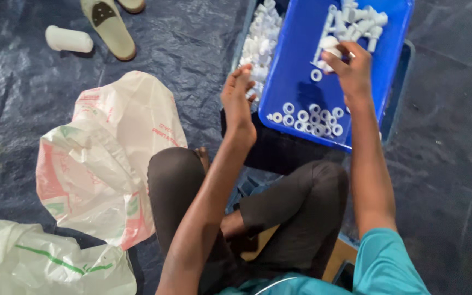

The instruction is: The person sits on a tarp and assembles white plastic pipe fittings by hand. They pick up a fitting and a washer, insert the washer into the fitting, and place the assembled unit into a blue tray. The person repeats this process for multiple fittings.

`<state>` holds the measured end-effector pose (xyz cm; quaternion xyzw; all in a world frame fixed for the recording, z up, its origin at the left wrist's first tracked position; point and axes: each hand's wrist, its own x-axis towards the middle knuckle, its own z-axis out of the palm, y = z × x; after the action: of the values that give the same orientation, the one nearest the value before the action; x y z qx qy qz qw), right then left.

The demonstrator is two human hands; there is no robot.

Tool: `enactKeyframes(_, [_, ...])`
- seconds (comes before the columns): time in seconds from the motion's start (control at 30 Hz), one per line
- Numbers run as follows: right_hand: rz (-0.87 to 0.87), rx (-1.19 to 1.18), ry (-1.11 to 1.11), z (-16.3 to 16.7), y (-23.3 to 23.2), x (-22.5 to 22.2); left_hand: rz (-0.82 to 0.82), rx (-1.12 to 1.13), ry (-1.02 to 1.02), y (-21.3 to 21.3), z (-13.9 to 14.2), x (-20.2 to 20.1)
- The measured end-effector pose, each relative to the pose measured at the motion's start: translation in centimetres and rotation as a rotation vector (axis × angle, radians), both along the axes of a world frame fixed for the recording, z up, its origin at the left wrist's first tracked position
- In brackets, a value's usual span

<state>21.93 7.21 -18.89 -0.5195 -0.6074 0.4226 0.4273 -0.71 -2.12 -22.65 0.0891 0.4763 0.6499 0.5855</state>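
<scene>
Notably, head view: right hand (353,68) pinches a small white plastic fitting (330,46) over the tilted blue plastic tray (296,71), so loose white rings (307,116) may roll off its low edge, while the left hand (237,90), closed, contents unclear, has open tarpaulin (192,38) leftward.

The person wears a teal short-sleeved shirt (383,262); dark grey-brown trousers (301,207) cover both legs; arms bare.
</scene>
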Motion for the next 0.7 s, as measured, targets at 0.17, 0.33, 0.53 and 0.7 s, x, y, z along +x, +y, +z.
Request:
enactKeyframes(0.17, [0.111, 0.054, -0.093, 0.2, -2.0, -4.2, 0.017, -0.031, -0.01, -0.8, -0.5, -0.1])
enactKeyframes(0.33, [0.0, 0.224, -0.064, -2.4, -0.3, -9.1, 0.054, 0.014, -0.054, -1.1, 0.6, -0.8])
enactKeyframes(0.53, [-0.267, 0.2, -0.135, -3.4, 7.3, -10.7, 0.042, 0.014, -0.089, -1.2, 2.4, -2.3])
enactKeyframes(0.7, [-0.338, 0.265, 0.033, -4.3, 8.7, -8.2, 0.044, 0.03, -0.122, -1.4, 3.7, -3.2])
